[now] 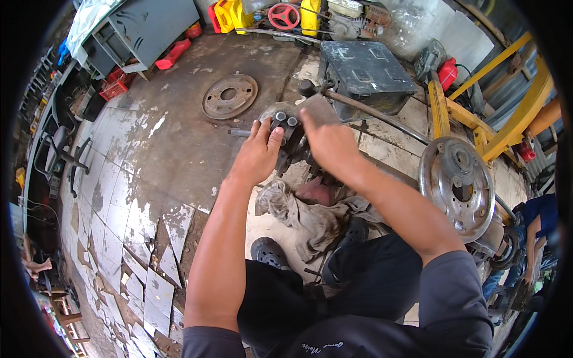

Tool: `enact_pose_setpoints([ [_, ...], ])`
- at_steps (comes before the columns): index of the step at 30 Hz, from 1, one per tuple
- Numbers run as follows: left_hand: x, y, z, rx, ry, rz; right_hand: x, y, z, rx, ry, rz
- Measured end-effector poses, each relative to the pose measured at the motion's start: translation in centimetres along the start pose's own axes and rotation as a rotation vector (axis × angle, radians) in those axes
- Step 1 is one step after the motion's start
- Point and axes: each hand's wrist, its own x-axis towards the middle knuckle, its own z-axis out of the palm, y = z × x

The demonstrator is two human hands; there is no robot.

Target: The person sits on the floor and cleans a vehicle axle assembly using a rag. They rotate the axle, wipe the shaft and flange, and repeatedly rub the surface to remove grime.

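Observation:
A greasy metal axle end (278, 111) with large round bolt heads stands in front of me. My left hand (260, 150) lies on its left side, fingers stretched out beside the bolts and gripping nothing. In my right hand (330, 143), just across from it, is a flat grey-brown piece (320, 111), held against the right side of the part. Whether it is cloth or an abrasive sheet I cannot tell. Below my hands a dirty grey rag (298, 218) hangs in folds. A long metal rod (376, 114) runs from behind the part to the right.
A rusty round plate (230, 96) lies on the floor ahead. Beyond the rod stands a dark lidded box (367, 68). To the right are a metal wheel disc (458, 188) and a yellow steel frame (507, 125). Broken tiles (156, 292) litter the left floor. Another person (534, 221) is at far right.

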Motion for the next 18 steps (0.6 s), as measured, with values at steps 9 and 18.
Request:
enact_pose_setpoints([
  [9, -0.2, -0.4, -0.2, -0.028, -0.008, 0.025, -0.8, -0.3, -1.0, -0.039, -0.066, -0.05],
  [18, -0.1, -0.7, -2.3, -0.109, -0.073, -0.07, 0.7, 3.2, 0.4, 0.074, -0.001, 0.013],
])
